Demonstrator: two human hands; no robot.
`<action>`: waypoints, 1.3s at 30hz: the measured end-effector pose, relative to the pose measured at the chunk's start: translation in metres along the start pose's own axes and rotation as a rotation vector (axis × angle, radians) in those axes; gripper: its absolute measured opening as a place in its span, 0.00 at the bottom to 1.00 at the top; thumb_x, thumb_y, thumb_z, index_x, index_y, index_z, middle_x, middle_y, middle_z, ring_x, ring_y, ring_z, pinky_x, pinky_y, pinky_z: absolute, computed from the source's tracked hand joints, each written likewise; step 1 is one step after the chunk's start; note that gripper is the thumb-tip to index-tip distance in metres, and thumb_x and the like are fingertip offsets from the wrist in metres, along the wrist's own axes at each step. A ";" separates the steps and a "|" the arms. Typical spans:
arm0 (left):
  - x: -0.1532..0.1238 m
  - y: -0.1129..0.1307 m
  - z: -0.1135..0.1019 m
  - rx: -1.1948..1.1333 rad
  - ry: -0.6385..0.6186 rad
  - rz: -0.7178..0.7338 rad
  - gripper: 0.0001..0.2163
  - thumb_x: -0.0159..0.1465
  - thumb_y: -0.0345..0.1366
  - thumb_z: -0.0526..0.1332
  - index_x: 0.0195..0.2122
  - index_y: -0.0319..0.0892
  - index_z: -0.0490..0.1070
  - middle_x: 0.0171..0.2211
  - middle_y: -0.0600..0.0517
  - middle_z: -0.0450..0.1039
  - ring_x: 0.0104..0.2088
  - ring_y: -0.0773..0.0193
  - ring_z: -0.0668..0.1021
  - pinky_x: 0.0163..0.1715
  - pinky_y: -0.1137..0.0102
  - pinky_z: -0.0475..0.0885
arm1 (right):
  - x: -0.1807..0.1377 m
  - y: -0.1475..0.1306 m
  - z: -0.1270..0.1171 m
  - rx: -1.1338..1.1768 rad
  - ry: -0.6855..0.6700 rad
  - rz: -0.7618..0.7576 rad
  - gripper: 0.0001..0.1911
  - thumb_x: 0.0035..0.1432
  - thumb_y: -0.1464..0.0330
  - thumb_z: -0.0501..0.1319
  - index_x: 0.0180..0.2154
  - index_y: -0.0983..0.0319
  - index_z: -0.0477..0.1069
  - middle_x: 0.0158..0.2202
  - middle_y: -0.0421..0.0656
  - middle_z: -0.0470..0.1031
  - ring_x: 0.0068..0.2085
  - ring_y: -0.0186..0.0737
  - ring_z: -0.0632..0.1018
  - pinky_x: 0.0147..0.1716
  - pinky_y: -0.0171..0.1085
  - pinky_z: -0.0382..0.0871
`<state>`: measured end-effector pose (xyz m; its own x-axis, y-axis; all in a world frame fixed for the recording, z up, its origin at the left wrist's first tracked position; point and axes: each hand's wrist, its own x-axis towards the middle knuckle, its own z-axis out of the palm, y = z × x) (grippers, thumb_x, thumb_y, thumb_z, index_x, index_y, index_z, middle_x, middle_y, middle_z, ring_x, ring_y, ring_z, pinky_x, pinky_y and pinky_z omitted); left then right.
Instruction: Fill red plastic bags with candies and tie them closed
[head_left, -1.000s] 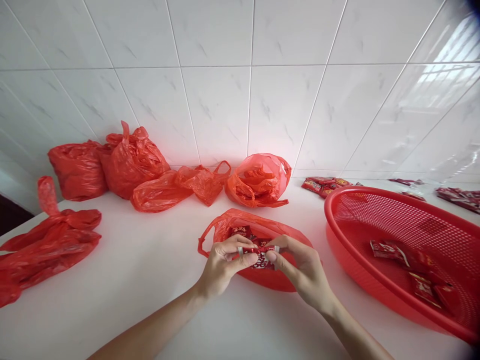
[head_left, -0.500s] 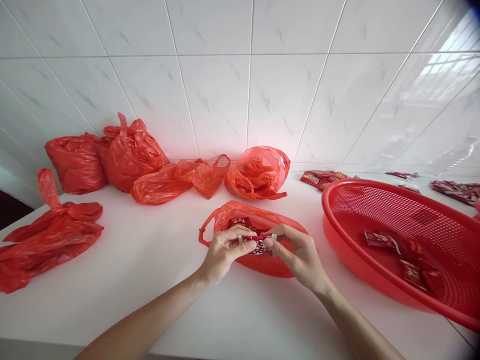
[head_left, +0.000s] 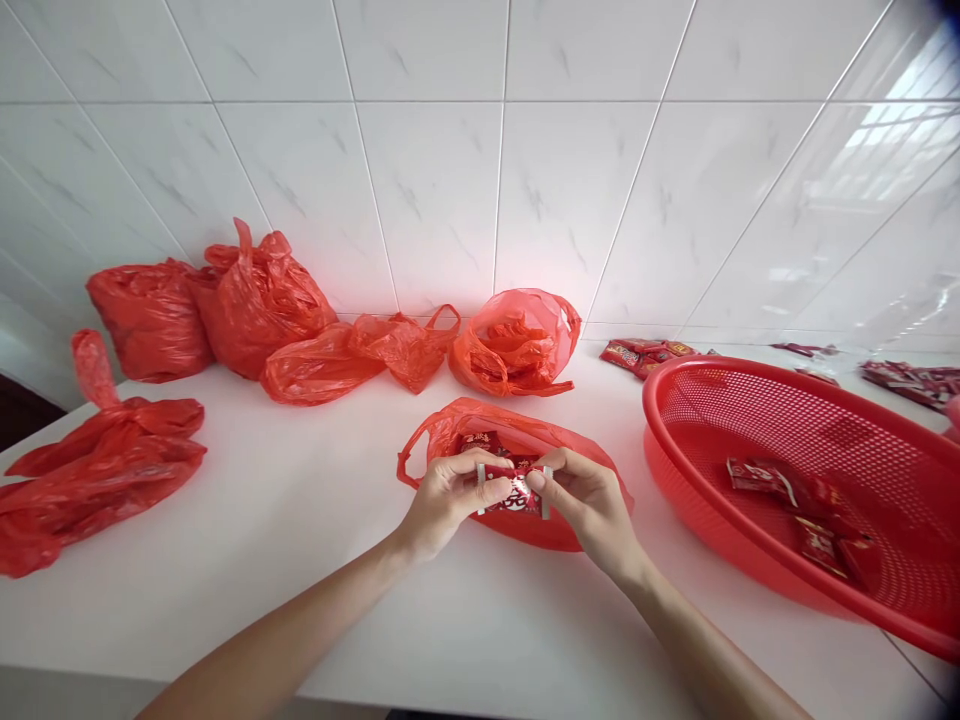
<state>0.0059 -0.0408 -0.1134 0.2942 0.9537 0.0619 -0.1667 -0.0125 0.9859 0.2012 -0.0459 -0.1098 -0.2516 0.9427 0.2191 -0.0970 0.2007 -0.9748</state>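
Between both hands I hold a small red snack packet (head_left: 516, 492) with white lettering and pale crimped ends. My left hand (head_left: 444, 500) pinches its left side between thumb and fingers, and my right hand (head_left: 592, 505) pinches the right side in the same way. Directly beneath lies an open red plastic bag (head_left: 555, 435) on the white counter, its handle loop toward the left. Inside the bag, more red packets (head_left: 480, 441) show behind my fingers; the rest of its contents is hidden by my hands.
To the right, a red perforated basket (head_left: 739, 375) holds several packets (head_left: 761, 478). More packets (head_left: 645, 353) lie behind it by the tiled wall. Filled red bags (head_left: 262, 300) stand back left, a knotted bag (head_left: 112, 450) lies at left, and an open bag (head_left: 517, 340) sits behind my hands.
The packet in my fingers has turned so that its printed face now shows, where before it appeared as a narrow edge. Both hands stay in nearly the same place above the bag.
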 end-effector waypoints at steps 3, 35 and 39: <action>0.000 0.001 -0.001 0.004 -0.005 -0.008 0.10 0.58 0.40 0.70 0.40 0.45 0.82 0.38 0.50 0.74 0.39 0.62 0.75 0.39 0.69 0.71 | -0.001 0.001 0.000 -0.009 0.021 -0.003 0.12 0.61 0.61 0.65 0.29 0.61 0.71 0.25 0.38 0.71 0.26 0.33 0.70 0.29 0.35 0.67; -0.001 0.003 0.000 0.094 0.021 0.044 0.10 0.58 0.40 0.70 0.40 0.44 0.81 0.39 0.49 0.77 0.39 0.61 0.76 0.40 0.68 0.73 | -0.004 0.001 0.001 -0.085 0.018 -0.034 0.12 0.61 0.60 0.65 0.29 0.61 0.71 0.26 0.39 0.71 0.26 0.35 0.71 0.29 0.37 0.67; -0.001 0.006 0.001 0.084 0.033 0.044 0.09 0.57 0.40 0.70 0.37 0.42 0.81 0.39 0.48 0.76 0.40 0.59 0.77 0.40 0.67 0.73 | -0.004 0.001 0.001 -0.101 0.013 -0.040 0.13 0.61 0.59 0.64 0.30 0.61 0.71 0.26 0.40 0.71 0.27 0.35 0.70 0.29 0.37 0.67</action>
<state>0.0059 -0.0423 -0.1073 0.2574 0.9610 0.1015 -0.0991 -0.0782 0.9920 0.2013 -0.0501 -0.1118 -0.2368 0.9367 0.2580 -0.0088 0.2635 -0.9646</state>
